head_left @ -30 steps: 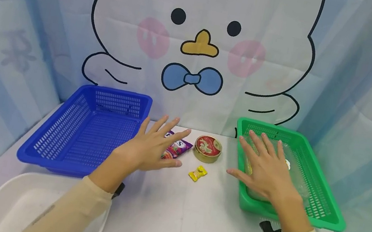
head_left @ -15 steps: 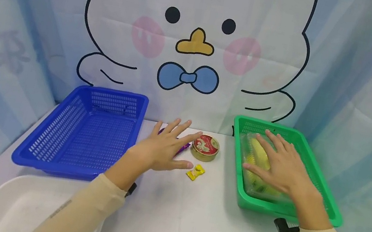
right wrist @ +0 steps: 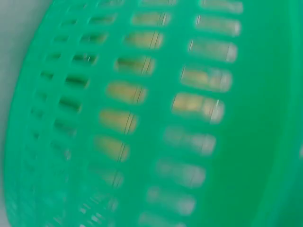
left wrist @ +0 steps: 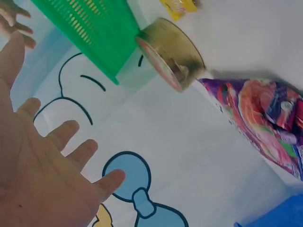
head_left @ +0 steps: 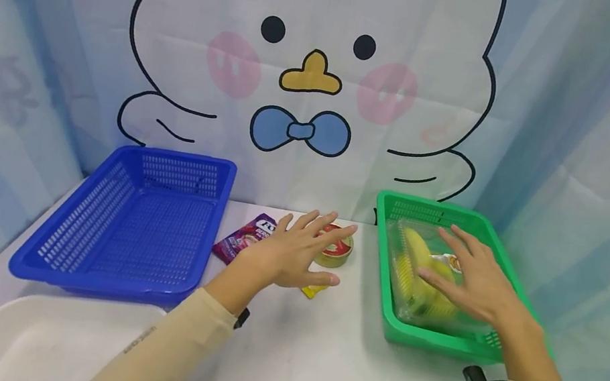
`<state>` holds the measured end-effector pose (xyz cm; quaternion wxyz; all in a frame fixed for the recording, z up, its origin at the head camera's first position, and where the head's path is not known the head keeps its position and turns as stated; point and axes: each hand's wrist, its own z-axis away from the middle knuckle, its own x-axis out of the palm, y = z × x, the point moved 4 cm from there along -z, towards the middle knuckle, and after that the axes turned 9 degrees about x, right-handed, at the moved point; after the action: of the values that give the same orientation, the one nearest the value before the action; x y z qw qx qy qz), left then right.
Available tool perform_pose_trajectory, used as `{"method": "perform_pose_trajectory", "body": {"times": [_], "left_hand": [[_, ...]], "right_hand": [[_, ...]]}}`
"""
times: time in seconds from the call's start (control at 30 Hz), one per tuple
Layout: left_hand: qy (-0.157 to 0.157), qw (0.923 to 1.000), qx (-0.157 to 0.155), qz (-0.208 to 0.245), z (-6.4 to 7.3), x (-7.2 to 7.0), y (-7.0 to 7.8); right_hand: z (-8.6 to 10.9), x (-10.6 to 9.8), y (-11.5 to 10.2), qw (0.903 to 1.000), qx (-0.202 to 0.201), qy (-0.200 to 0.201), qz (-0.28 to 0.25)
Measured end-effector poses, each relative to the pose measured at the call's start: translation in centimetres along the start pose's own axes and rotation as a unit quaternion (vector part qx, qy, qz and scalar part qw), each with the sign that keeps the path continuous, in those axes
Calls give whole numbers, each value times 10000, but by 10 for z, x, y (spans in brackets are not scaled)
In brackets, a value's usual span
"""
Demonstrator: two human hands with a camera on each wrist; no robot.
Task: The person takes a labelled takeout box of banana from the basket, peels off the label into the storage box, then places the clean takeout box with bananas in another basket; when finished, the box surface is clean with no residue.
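My left hand (head_left: 300, 254) hovers with spread fingers above the table, in front of a round red-and-gold tin (head_left: 340, 254) that it partly covers. Just under its thumb a small yellow wrapped candy (head_left: 312, 291) shows. To its left lies a purple snack bag (head_left: 241, 238), also seen in the left wrist view beside the tin (left wrist: 175, 52). My right hand (head_left: 475, 282) is held, fingers apart, over a green basket (head_left: 382, 272). Inside that basket sits a clear plastic box (head_left: 418, 275) with yellow, banana-like contents. Neither hand holds anything.
A blue mesh basket (head_left: 104, 284) stands at the back left. In front of it is a white tray (head_left: 1, 317), partly behind my left sleeve. A printed curtain (head_left: 295, 175) closes off the back. The green basket's slotted wall (right wrist: 156, 113) fills the right wrist view, blurred.
My left hand has moved right, uncovering the snack bag and now partly covering the tin and candy. My right hand has shifted right, showing more of the plastic box.
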<state>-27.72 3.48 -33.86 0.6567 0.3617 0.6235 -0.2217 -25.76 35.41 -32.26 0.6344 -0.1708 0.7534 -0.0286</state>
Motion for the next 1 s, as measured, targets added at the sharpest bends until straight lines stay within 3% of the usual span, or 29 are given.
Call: {"method": "perform_pose_trajectory", "body": {"times": [0.17, 0.33, 0.53, 0.8, 1.0], "left_hand": [[62, 9993, 199, 321, -9, 5, 4], [254, 9964, 370, 720, -15, 11, 3], [248, 9908, 596, 1193, -29, 27, 7], [180, 9873, 704, 1412, -55, 40, 23], [46, 9875, 713, 1404, -66, 48, 29]], "right_hand": [[4, -3, 12, 9991, -17, 50, -423], [1, 1, 18, 9967, 59, -210, -780], [6, 4, 32, 9940, 214, -418, -990], [12, 0, 54, 9893, 468, -582, -1252], [20, 2, 67, 9856, 610, -586, -1464]]}}
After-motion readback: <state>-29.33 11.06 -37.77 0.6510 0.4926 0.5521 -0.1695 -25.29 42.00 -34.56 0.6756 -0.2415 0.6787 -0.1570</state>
